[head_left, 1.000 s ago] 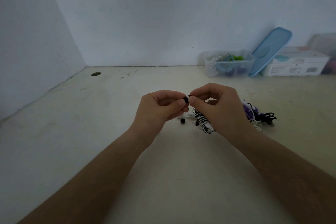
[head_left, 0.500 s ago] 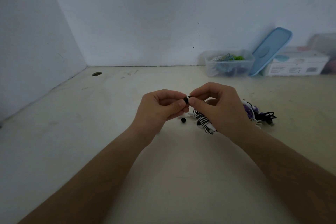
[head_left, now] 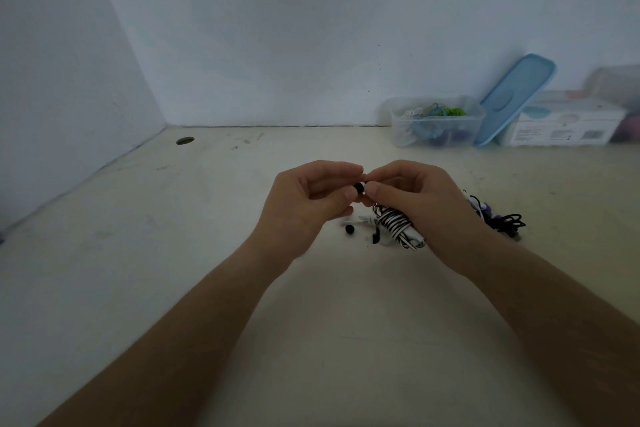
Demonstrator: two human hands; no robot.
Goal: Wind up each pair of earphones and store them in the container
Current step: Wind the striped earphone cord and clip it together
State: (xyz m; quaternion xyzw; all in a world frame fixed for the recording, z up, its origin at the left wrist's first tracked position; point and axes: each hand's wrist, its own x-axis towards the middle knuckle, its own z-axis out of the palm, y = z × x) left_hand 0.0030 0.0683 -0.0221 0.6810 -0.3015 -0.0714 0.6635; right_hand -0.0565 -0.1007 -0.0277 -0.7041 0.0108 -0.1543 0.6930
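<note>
My left hand and my right hand meet above the middle of the table. Between their fingertips they pinch a small black earbud tip. A wound bundle of black-and-white striped earphones hangs under my right hand, held in its curled fingers. A loose black ear tip lies on the table below my left hand. At the back right stands the clear plastic container with several coloured coils of earphones inside.
A tangle of purple, white and black earphones lies to the right of my right hand. A blue lid leans against a white box by the wall. A round hole sits in the table at the back left.
Both hands have stayed almost in place, fingers still working at the earbud. The striped bundle under my right hand has shifted slightly.
</note>
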